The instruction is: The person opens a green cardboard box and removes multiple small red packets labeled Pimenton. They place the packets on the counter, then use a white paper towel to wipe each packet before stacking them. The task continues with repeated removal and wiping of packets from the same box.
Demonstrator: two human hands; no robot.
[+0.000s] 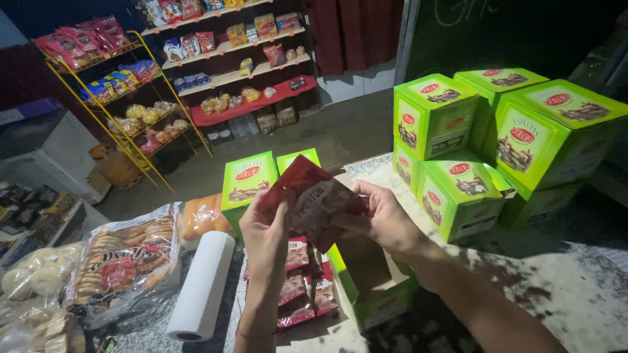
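Both hands grasp a small stack of dark red snack packets (313, 199) above the open green carton (369, 287) — left hand (265, 232) pinching the near edge, right hand (386, 219) cupping the far side. More packets (297, 294) lie on the speckled surface (569, 274) below; best held squared and flat — loose foil slips easily.
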